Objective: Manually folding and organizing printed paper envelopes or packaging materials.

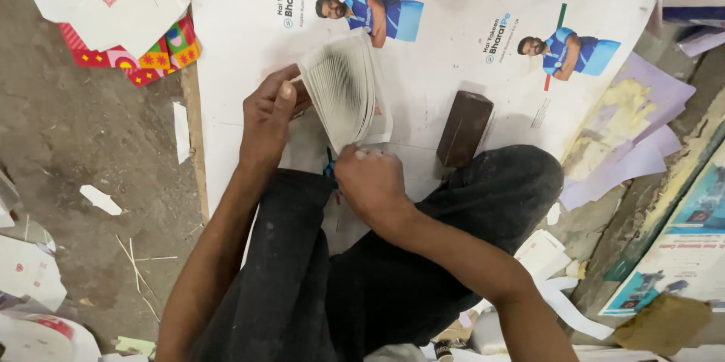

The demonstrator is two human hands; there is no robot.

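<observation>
**Printed board spread over a dirty floor**

A large white printed board (453,98) covers the grey floor (91,128). A dark brown block (464,128) sits on it. Lilac sheets (642,143) and colourful patterned cardboard (151,52) lie alongside, paper scraps (100,200) scattered.

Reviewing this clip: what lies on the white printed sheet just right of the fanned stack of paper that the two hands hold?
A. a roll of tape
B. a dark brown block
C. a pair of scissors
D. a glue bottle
B: a dark brown block lies on the white printed sheet, just right of the fanned stack of paper held between the left hand and the right hand.
</observation>
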